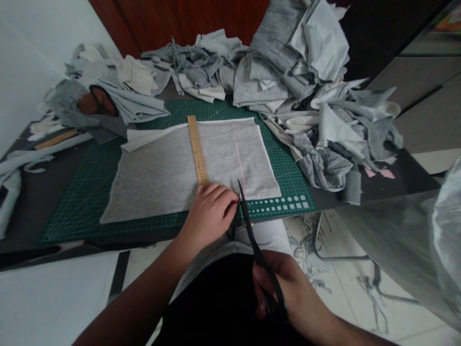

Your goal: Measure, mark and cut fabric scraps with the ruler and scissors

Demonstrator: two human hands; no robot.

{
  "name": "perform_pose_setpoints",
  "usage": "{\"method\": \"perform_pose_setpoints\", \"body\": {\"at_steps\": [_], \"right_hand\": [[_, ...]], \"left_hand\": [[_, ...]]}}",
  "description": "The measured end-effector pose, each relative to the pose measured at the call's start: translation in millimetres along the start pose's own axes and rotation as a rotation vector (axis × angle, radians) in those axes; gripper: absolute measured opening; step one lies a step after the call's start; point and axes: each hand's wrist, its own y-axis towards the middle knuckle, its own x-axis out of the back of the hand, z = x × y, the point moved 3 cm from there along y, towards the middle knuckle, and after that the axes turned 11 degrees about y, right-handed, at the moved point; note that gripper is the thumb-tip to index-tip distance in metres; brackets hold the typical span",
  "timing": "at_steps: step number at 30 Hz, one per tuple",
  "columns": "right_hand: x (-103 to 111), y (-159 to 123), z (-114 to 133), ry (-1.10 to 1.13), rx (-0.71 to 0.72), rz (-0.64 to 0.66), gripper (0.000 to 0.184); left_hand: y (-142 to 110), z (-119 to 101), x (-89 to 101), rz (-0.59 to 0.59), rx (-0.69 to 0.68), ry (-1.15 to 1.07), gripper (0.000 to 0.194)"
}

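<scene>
**Near field.** The right hand (277, 288) is closed around the handles of the black scissors (257, 245), fingers wrapped, just off the near table edge. The blades rise toward the far side, the tip over the cloth just beside the left fingertips. Whether cloth lies between the blades cannot be told.

The left hand (211, 214) rests on the cloth at the near end of the ruler, fingers pressed together and slightly curled, not pinching anything.

**Work piece.** The grey fabric (158, 185) lies flat on the green cutting mat (77, 211), roughly square, with pale, uneven edges and a white layer showing along the far left. The wooden ruler (197, 149) lies on it, running near to far, its far end slightly past the far edge. A faint pink line (237, 151) runs near to far to the ruler's right, well inside the right edge. No cut is visible along it.

**Surroundings.** Grey and white fabric scraps (324, 120) are heaped along the mat's far and right sides, with more at far left (122, 91). Loose threads lie on the floor tiles (342, 259) at near right.
</scene>
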Motion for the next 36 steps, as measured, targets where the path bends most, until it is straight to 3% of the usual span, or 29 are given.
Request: {"method": "perform_pose_setpoints", "body": {"at_steps": [12,27,36], "right_hand": [[1,7,-2,0.049,-0.042,-0.04,0.054],[-1,9,3,-0.029,-0.02,-0.016,0.069],[0,17,13,-0.031,-0.025,-0.021,0.064]], "left_hand": [[0,1,-1.0,-0.002,0.013,-0.036,0.008],[0,3,-1.5,0.016,0.034,-0.055,0.008],[1,3,0.7,0.035,0.047,-0.1,0.01]]}}
